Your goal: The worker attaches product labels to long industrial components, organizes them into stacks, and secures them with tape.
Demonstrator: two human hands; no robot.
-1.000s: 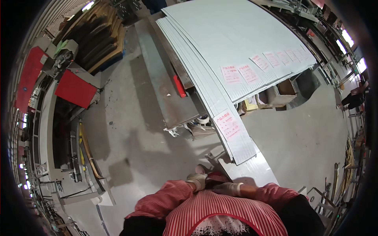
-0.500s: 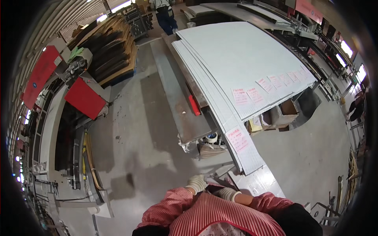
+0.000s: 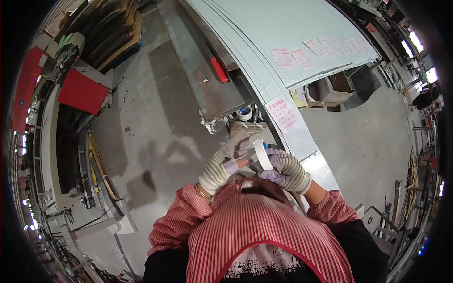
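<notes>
Left hand (image 3: 221,165): gloved and raised before the body, fingers spread and apart from the roll; no held item was visible
Right hand (image 3: 290,172): gloved, thumb and fingers pinching the roll from its right side
White roll (image 3: 262,154): positioned between the hands, held tilted in the right one, with a blue patch near its upper edge; whether a tape end hung loose could not be told
Apron (image 3: 264,212): red-and-white striped, below both hands — half a second earlier, the hands had been close together against it, with no roll in view there
Hand position: both hands had since risen and separated; in judgement, this put the roll within reach of either hand and left the spread one free to work on it
Paper slip (image 3: 282,114): red-printed, just beyond the right hand, on the narrow white strips (image 3: 300,144)
White panels (image 3: 292,23): stacked farther ahead of the right hand, bearing a row of similar slips (image 3: 325,47)
Steel bench (image 3: 214,96): ahead of the left hand, with a red object (image 3: 219,70) at its right side
</notes>
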